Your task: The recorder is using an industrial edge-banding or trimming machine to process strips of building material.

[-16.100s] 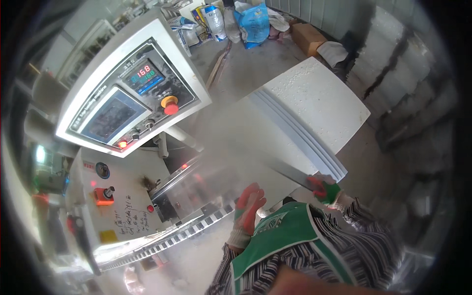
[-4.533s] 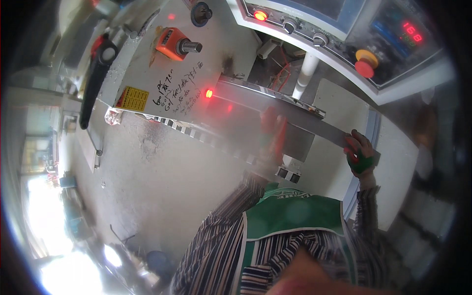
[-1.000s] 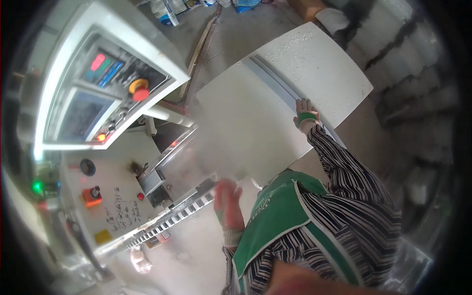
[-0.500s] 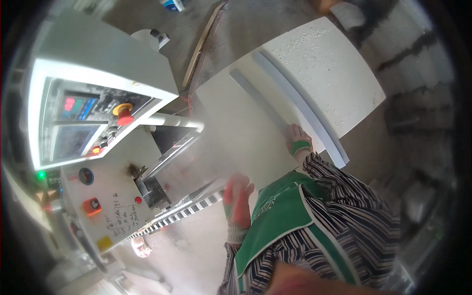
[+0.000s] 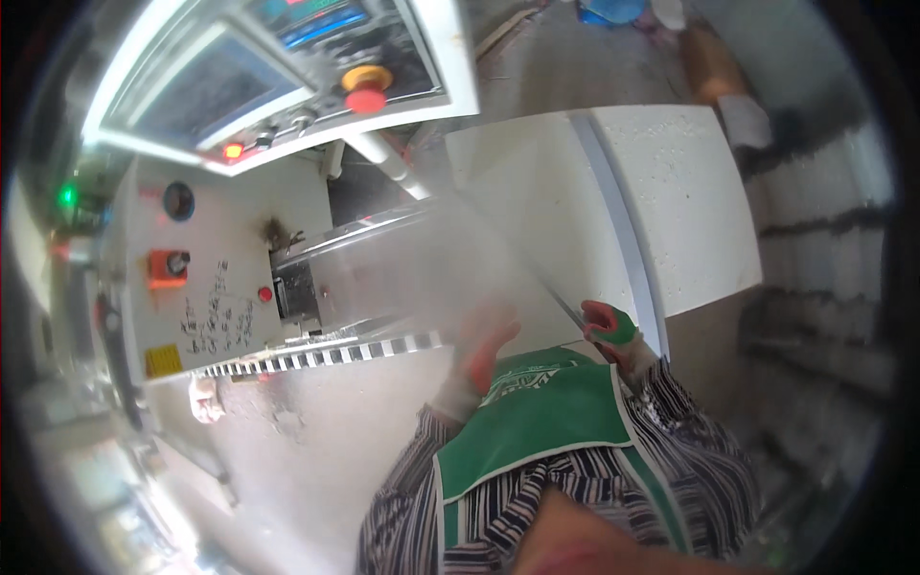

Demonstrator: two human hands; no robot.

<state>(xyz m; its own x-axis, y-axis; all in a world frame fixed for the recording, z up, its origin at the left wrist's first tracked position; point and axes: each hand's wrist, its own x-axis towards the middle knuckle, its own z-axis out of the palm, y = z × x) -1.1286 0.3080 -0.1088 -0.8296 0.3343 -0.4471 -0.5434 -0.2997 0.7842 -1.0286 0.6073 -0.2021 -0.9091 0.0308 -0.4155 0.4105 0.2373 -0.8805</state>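
My right hand (image 5: 610, 331), in a glove with red and green on it, is closed at the near end of a long thin grey strip (image 5: 537, 278). The strip is seen nearly edge-on and slants away to the far left. My left hand (image 5: 487, 343), in a red-faced glove, is held up before the apron (image 5: 537, 412); haze blurs it, but its fingers look stretched out with nothing in them. To the right of the right hand, a second, wider grey strip (image 5: 618, 211) lies along the white panel (image 5: 700, 206).
A control box (image 5: 460, 57) with a red stop button (image 5: 366, 94) stands at the upper left. Under it is a pale machine housing (image 5: 225, 278) with knobs. A black-and-white checked strip (image 5: 326, 356) runs along the machine bed towards my left hand.
The view has swung, bringing the control box closer to the top. The thin strip, flat under my right hand before, now shows edge-on in that hand's closed fingers. My left hand remains raised.
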